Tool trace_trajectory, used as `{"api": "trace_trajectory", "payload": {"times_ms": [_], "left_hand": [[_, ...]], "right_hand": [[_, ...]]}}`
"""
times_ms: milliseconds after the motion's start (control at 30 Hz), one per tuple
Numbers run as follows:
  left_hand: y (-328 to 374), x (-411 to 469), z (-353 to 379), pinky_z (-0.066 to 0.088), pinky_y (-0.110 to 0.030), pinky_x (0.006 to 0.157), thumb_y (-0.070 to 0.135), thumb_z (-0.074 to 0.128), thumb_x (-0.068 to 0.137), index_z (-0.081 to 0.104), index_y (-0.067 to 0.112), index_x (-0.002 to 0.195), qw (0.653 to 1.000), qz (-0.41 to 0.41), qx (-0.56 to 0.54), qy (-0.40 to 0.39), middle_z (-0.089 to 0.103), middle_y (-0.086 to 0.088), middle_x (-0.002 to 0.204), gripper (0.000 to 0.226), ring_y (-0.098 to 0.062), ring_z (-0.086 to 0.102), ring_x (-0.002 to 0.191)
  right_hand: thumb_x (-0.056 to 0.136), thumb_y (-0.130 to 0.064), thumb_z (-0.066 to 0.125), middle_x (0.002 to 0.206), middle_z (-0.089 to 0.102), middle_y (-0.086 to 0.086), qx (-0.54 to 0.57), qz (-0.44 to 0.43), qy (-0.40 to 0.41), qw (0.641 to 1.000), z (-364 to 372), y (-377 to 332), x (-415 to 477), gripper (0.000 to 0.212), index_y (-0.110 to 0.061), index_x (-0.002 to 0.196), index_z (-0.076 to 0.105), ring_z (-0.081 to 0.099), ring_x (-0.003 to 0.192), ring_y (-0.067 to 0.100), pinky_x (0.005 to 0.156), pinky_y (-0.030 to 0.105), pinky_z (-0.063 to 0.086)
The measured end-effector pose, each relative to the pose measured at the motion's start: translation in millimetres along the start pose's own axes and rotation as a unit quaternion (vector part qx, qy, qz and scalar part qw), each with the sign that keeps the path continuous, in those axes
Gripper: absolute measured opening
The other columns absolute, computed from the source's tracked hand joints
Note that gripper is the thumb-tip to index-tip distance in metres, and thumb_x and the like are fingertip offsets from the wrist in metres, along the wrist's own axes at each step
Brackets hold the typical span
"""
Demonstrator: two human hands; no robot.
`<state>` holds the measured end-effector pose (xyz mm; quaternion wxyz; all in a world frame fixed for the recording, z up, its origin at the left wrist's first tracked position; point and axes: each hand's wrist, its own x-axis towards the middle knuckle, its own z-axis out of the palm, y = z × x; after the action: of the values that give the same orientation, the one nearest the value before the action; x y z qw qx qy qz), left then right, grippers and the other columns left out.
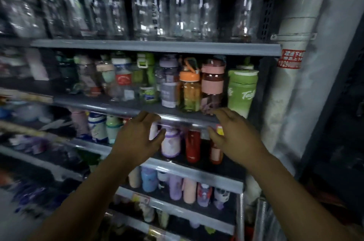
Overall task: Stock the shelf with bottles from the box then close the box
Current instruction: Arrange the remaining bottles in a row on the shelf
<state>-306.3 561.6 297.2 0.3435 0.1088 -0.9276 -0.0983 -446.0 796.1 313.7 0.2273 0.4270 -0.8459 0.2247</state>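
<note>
Two hands fill the middle of my feed, raised side by side at the front rail (98, 107) of the bottle shelf. The left hand (137, 136) and the right hand (234, 134) face each other, fingers curved over the top and thumbs low, and they do not touch. A glossy streak runs along the rail between them; through the blur I cannot tell whether the hands clasp something clear or grip nothing.

Just behind the gap, one shelf down, stand a lilac-capped bottle (171, 143) and a red bottle (193, 146), both upright. Directly above the hands, on the rail's own shelf, an orange-lidded bottle (189, 92), a pink-banded bottle (212, 85) and a green tumbler (242, 91) stand in a row at the right end, with more coloured bottles trailing off to the left. The top shelf carries a line of clear bottles (201, 4) with metal caps. Pastel bottles crowd the lower tiers. Right of the shelving rises a grey pipe (295, 23) bearing a red sticker (290, 59)
</note>
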Motion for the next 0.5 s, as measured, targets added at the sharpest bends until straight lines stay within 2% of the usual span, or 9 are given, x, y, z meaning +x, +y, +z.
{"api": "trace_trajectory", "payload": {"times_ms": [67,167,333,433,500], "left_hand": [[-32,-14,-30,0.056,-0.04,0.074,0.057,0.046,0.084,0.066,0.02,0.113,1.0,-0.008,0.012,0.0,0.065,-0.005,0.109,0.051,-0.033,0.068,0.089],[-78,-33,-73,0.054,-0.038,0.077,0.057,0.046,0.083,0.066,0.02,0.116,0.999,-0.033,0.027,0.016,0.066,-0.004,0.112,0.053,-0.031,0.067,0.097],[-165,-47,-122,0.051,-0.034,0.073,0.037,0.069,0.09,0.064,0.022,0.115,0.995,-0.085,0.002,0.048,0.063,-0.002,0.11,0.03,-0.027,0.064,0.094],[-223,-43,-137,0.056,-0.042,0.076,0.045,0.062,0.091,0.061,0.024,0.12,0.993,-0.107,0.007,0.05,0.061,-0.001,0.116,0.036,-0.026,0.064,0.096],[-262,-33,-142,0.056,-0.044,0.08,0.053,0.054,0.087,0.06,0.024,0.12,0.992,-0.113,-0.008,0.051,0.061,0.0,0.117,0.043,-0.024,0.063,0.102]], "right_hand": [[0.093,-0.041,0.055,0.129,0.063,0.009,-0.011,-0.015,-0.012,1.0,11,-45,12,0.048,-0.017,0.134,0.056,0.064,0.109,0.035,0.086,0.043,0.056],[0.097,-0.041,0.057,0.137,0.059,0.008,0.006,-0.018,-0.025,1.0,32,-109,35,0.049,-0.02,0.141,0.051,0.061,0.117,0.034,0.092,0.045,0.054],[0.098,-0.041,0.059,0.139,0.057,0.007,0.065,-0.036,-0.031,0.997,84,-200,81,0.055,-0.021,0.147,0.046,0.059,0.121,0.032,0.094,0.044,0.053],[0.097,-0.039,0.062,0.135,0.059,0.01,0.092,-0.05,-0.025,0.994,125,-247,116,0.052,-0.017,0.143,0.05,0.06,0.119,0.033,0.093,0.043,0.052],[0.098,-0.039,0.061,0.14,0.056,0.009,0.111,-0.06,-0.023,0.992,154,-274,145,0.054,-0.017,0.146,0.047,0.057,0.124,0.031,0.097,0.041,0.051]]}}
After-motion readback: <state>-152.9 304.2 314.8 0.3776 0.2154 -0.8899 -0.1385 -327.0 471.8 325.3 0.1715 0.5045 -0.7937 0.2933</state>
